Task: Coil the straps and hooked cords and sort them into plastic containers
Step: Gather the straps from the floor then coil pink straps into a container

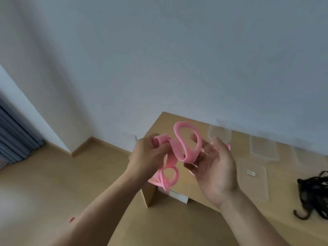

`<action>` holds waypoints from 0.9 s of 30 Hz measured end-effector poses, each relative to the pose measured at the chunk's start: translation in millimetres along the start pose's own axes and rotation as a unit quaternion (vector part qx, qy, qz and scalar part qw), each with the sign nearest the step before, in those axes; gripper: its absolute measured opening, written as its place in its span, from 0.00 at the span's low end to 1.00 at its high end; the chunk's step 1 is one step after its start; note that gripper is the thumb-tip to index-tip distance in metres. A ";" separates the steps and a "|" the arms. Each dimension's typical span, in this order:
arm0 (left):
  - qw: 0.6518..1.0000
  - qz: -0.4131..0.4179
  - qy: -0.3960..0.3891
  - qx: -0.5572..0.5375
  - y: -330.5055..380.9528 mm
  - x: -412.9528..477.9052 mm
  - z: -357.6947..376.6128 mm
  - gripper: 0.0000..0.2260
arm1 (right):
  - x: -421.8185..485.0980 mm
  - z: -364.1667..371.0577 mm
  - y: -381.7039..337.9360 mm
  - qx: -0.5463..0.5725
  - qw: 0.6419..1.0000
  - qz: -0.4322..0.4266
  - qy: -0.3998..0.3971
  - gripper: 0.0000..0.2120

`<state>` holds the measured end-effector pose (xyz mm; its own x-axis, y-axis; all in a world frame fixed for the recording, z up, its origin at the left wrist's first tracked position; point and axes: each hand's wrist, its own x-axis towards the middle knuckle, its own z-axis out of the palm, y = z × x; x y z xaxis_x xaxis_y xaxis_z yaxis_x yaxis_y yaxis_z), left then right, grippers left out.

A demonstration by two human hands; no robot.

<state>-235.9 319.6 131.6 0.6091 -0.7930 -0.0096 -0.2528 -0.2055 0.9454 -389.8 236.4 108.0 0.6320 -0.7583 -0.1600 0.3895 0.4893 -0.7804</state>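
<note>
A pink strap hangs in loose loops between both hands, above the left end of a wooden table. My left hand grips one end of it with curled fingers. My right hand, palm up, pinches the strap's upper loop between thumb and fingers. More pink loops dangle below the left hand. A pile of black hooked cords lies on the table at the right edge. Clear plastic containers stand along the back of the table, blurred.
A clear lid or flat container with a small white label lies on the table to the right of my right hand. The table stands against a white wall. Wooden floor stretches to the left, with a grey curtain at the far left.
</note>
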 end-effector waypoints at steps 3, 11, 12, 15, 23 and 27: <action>0.997 0.051 -0.060 0.003 16.0 16.3 23.9 0.07 | -1.1 -25.6 -7.7 0.024 0.999 0.003 0.028 0.31; 0.974 0.135 -0.177 -0.044 47.2 67.5 68.9 0.08 | 11.6 -92.9 -57.0 -0.092 0.992 -0.064 0.063 0.14; 0.969 0.139 -0.198 -0.050 51.1 73.5 73.3 0.08 | 13.5 -99.2 -64.6 -0.130 0.988 -0.065 0.052 0.18; 0.948 0.129 -0.280 -0.081 58.2 90.1 91.9 0.08 | 21.3 -106.8 -79.4 -0.282 0.955 -0.079 0.041 0.24; 0.873 0.026 -0.427 -0.235 46.4 117.4 167.9 0.06 | 33.5 -113.2 -53.6 -0.328 0.930 -0.102 0.128 0.08; 0.809 -0.085 -0.466 -0.348 37.2 123.2 208.6 0.06 | 29.1 -135.3 -56.9 -0.325 0.928 -0.082 0.166 0.20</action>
<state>-327.1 94.7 97.7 -0.3225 -0.9420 -0.0934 0.4563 -0.2411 0.8565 -484.2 128.2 66.0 0.3175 -0.9429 -0.1009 -0.0920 0.0753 -0.9929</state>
